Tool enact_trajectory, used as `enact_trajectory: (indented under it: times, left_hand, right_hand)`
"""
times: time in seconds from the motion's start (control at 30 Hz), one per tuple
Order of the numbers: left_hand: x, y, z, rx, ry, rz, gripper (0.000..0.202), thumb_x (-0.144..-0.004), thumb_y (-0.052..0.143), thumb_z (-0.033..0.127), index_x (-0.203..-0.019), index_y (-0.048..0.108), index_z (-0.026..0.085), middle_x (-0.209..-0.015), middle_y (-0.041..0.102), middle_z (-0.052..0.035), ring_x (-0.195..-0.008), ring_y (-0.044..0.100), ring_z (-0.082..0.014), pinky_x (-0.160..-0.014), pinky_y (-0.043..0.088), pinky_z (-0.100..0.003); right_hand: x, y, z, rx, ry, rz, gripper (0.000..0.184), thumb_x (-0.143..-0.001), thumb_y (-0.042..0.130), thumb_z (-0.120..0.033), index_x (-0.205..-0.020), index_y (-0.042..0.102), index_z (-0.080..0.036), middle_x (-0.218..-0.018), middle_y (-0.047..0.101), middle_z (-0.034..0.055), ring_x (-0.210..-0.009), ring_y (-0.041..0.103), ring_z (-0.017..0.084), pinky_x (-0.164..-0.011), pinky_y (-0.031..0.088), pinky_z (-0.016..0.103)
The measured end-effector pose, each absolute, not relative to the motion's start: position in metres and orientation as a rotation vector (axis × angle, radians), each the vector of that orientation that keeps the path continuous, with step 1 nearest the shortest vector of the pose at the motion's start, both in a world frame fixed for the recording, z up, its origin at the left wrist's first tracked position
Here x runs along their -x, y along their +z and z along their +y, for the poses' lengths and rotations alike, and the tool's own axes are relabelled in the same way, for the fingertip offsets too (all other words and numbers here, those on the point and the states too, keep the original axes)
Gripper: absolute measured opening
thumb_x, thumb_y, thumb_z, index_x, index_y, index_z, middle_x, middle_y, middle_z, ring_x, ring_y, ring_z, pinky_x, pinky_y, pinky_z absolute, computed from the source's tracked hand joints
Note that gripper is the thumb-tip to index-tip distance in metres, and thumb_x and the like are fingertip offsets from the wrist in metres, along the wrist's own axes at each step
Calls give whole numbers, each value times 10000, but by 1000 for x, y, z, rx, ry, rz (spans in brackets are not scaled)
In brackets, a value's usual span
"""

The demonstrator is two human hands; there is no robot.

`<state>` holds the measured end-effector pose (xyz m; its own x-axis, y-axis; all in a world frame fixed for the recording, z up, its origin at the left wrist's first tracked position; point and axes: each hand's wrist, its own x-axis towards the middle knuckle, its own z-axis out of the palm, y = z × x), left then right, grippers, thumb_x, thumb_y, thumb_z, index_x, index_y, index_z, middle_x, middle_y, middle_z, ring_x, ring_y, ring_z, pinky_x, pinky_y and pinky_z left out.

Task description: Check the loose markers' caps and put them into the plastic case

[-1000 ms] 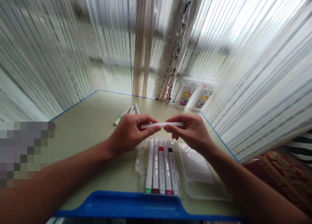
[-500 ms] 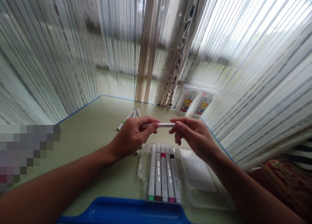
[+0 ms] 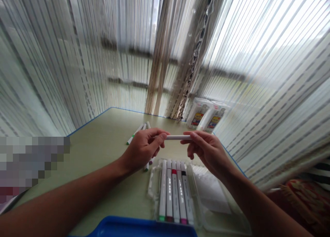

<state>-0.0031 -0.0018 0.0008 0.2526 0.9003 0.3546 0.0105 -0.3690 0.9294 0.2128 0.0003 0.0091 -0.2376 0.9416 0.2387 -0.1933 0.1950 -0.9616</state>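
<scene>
Between my two hands a white marker [image 3: 177, 137] is held level above the table. My left hand [image 3: 144, 144] pinches its left end, which the fingers hide. With thumb and forefinger, my right hand [image 3: 206, 144] grips the other end, its remaining fingers curled below. Under the hands lies an open clear plastic case [image 3: 152, 183] with several markers [image 3: 175, 192] side by side, their end colours green, brown, magenta, red and black. The case's lid [image 3: 227, 221] is folded out to the right, a white sheet [image 3: 211, 192] inside it.
Loose green-ended markers [image 3: 134, 135] lie on the pale green table [image 3: 103, 134] beyond my left hand. Two packaged marker sets [image 3: 198, 115] stand at the back right, before the striped string curtain [image 3: 129, 75]. A blue tray [image 3: 139, 226] borders the near edge.
The view has tilted slightly, so everything sits a little lower in the picture. My right hand has drawn slightly away from the left, baring more of the marker between them.
</scene>
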Motion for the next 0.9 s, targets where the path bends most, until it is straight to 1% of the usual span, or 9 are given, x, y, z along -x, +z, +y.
enact_trajectory:
  times: [0.1,0.2,0.27,0.37,0.47,0.63,0.73,0.8,0.9]
  left_hand:
    - [4,-1,-3,-1709,1190,923,342,-879,588,431,-998,688,126,-563,505,30,-419,419,-72,-372,323,-180]
    - [3,1,-5,-1803,1165,952,319,-857,616,425,-948,700,130,-548,502,36,-446,437,-78,-394,321,-178]
    - [2,2,-7,-1846,1158,949,292,-848,628,410,-903,704,133,-578,551,24,-483,483,-88,-440,370,-188]
    - [0,4,-9,-1891,1144,940,271,-836,644,393,-869,708,132,-710,668,-22,-628,602,-134,-577,464,-227]
    - [-1,4,-11,-1920,1098,928,282,-837,640,403,-882,715,135,-784,712,-48,-722,652,-176,-654,488,-259]
    - [0,4,-12,-1905,1092,898,281,-845,636,405,-897,719,141,-822,725,-52,-773,667,-188,-705,499,-273]
    - [0,3,-10,-1888,1127,914,264,-853,633,390,-871,721,142,-773,705,-41,-710,637,-158,-648,481,-245]
    - [0,2,-9,-1833,1139,923,269,-866,615,388,-854,710,137,-717,672,-29,-590,577,-117,-543,440,-216]
    - [-1,0,-7,-1691,1126,895,292,-881,589,401,-875,677,123,-677,626,-14,-440,459,-66,-406,338,-188]
  right_hand:
    - [-213,6,1,798,1257,-1425,220,-819,728,-327,-940,725,-143,-771,737,71,-472,605,100,-441,474,218]
    - [-212,6,-1,823,1191,-1490,209,-778,769,-308,-886,721,-137,-719,726,56,-467,600,94,-447,475,206]
    - [-209,7,-4,854,1159,-1523,223,-731,807,-303,-828,710,-127,-674,715,49,-458,592,92,-439,469,197]
    - [-205,8,-7,893,1175,-1552,254,-673,846,-296,-773,692,-121,-589,681,28,-443,580,94,-421,446,184]
    - [-202,7,-9,920,1203,-1568,261,-646,864,-281,-755,691,-119,-507,623,-6,-429,561,89,-412,429,171]
    - [-202,6,-10,902,1211,-1568,245,-659,855,-285,-757,709,-113,-577,657,20,-437,565,89,-411,431,178]
    - [-205,6,-8,845,1253,-1544,209,-767,777,-309,-841,731,-119,-675,705,57,-452,592,98,-426,454,196]
    - [-206,6,-7,798,1311,-1485,209,-834,712,-322,-910,737,-128,-727,721,74,-465,611,107,-436,472,210]
    - [-208,8,-6,738,1389,-1397,229,-874,663,-333,-944,740,-129,-748,724,86,-476,620,114,-441,483,220]
